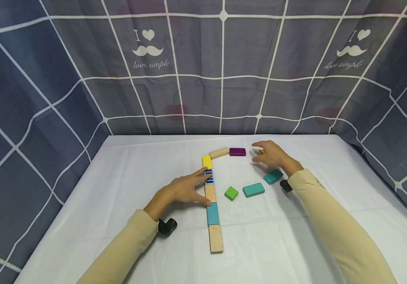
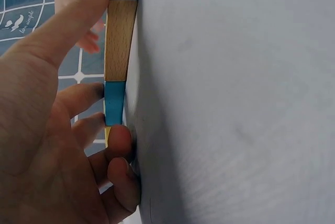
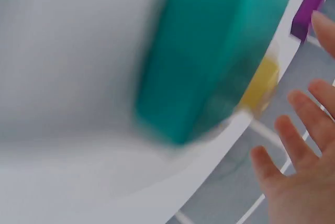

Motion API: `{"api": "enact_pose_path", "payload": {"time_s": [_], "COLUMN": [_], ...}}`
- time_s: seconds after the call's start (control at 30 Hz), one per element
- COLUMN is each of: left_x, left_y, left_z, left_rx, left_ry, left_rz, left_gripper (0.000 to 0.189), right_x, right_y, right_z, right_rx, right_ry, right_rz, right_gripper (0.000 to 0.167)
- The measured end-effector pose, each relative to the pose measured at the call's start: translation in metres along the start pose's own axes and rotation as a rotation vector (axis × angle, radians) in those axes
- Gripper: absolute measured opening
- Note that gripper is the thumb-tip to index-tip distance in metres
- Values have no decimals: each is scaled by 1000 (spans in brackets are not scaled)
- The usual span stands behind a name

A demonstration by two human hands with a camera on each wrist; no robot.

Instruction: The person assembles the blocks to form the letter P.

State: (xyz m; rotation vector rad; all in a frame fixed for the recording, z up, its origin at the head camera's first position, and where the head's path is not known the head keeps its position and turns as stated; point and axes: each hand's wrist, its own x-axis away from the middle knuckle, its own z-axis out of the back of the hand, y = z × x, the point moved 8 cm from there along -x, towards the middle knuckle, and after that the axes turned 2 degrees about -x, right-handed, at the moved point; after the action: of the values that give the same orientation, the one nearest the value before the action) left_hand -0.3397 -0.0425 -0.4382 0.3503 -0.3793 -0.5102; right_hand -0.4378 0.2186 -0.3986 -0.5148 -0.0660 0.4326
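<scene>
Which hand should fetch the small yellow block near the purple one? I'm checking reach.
Probably the right hand: it hovers open over the yellow block, while the left hand rests against the block row.

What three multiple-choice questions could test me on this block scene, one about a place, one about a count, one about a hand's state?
1. Where is the purple block?
A. far end, beside a wooden block
B. in the row
C. under the left hand

2. How many teal blocks lie loose right of the row?
A. one
B. two
C. four

3. The right hand is:
A. gripping the green block
B. open, fingers spread
C. a fist

Answers: A, it lies beside the wooden block; B, two show; B, fingers are spread.
</scene>
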Motion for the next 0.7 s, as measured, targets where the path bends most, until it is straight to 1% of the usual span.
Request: {"api": "enact_pose_path", "payload": {"time_s": [0.13,0.23,0.3,0.4,0.53,0.6,0.7], "left_x": [0,1,1,1,1,1,2], "left_y": [0,1,1,1,1,1,2], "left_z": [0,1,1,1,0,1,1], "left_rx": [-1,7,13,19,14,13,13], "left_ry": [-4,-7,-9,-14,-12,-10,-10], "left_rz": [-1,0,2,5,2,3,4], "left_gripper": [100,100,99,99,99,99,99], "right_x": [15,23,27,30,31,31,32], "right_y": [21,35,41,49,53,54,55], "right_z": [6,8,8,6,3,2,1], "right_rx": [-29,-71,-108,-161,-214,-229,-217], "right_ry": [-57,-71,-72,-73,-76,-80,-90], "right_rz": [-93,-163,-192,-221,-215,-216,-238], "right_gripper": [66,70,73,76,78,79,81]}}
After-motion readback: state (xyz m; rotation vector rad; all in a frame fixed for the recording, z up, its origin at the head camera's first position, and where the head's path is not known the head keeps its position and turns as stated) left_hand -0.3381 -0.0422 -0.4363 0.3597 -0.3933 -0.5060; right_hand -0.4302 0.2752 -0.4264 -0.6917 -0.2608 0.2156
